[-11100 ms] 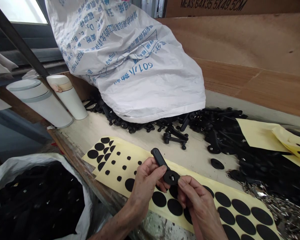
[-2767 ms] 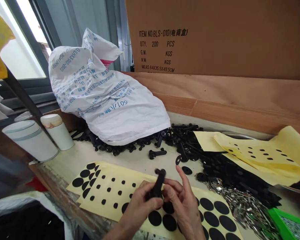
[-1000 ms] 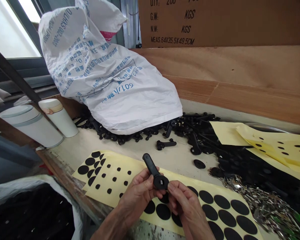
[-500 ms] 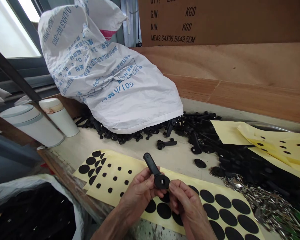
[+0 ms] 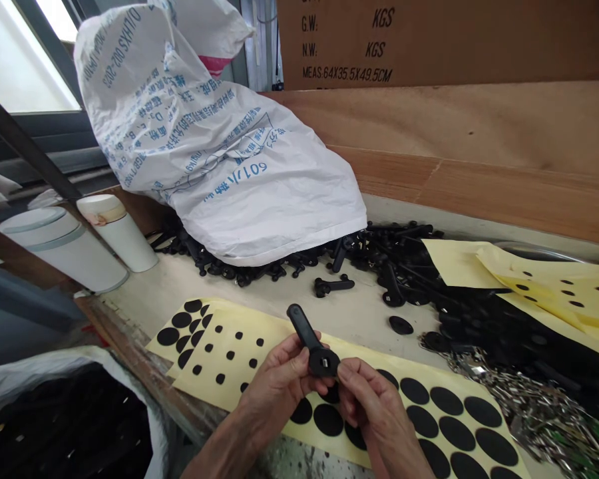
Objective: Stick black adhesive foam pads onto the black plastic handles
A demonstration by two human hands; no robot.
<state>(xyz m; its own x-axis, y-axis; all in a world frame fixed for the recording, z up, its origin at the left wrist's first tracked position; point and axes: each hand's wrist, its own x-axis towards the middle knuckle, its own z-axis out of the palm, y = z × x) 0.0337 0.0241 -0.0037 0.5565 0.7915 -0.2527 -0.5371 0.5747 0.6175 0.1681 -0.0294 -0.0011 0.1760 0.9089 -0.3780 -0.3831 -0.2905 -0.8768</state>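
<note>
We've got the black plastic lever pinched in our left hand, while our right hand presses thumb and fingers on its round head, low center of frame, right above the yellow sheet of black dots on the worktop.

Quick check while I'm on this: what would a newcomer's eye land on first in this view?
The large white woven sack with blue printing slumps at the back of the bench, with black plastic parts heaped along its foot. In front, the left hand and right hand hold a black plastic lever above a yellow sheet of black discs.
</note>
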